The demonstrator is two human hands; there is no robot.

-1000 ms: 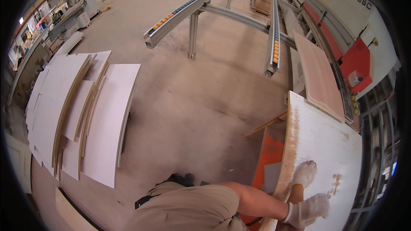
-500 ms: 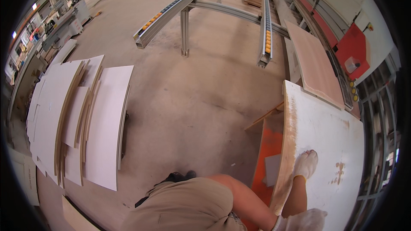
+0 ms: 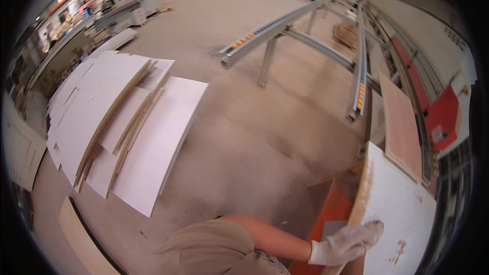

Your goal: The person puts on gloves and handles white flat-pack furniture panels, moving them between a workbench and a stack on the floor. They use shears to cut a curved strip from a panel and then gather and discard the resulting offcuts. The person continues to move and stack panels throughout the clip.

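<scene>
My left hand [image 3: 333,248], in a whitish work glove, reaches across from the left. Its fingers close over the wrist end of the other glove. My right hand [image 3: 374,231] wears a similar glove with darker fingertips showing and is above the white board [image 3: 402,201] at the lower right. Blur hides how its fingers are bent, and whether it touches the board cannot be made out. Brown worn patches mark the board's surface and its left edge. Below that edge is an orange panel [image 3: 332,204], with a grey piece beside it.
Stacked white panels [image 3: 109,102] lie on the left, with a pale board [image 3: 84,237] near them. A roller conveyor frame [image 3: 285,28] stands ahead. A pinkish-brown board [image 3: 400,122] adjoins the white board, beside a long machine with a red panel [image 3: 442,118].
The view has turned left, shifting the scene rightward and downward. My left hand has moved forward to my right hand, covering its wrist.
</scene>
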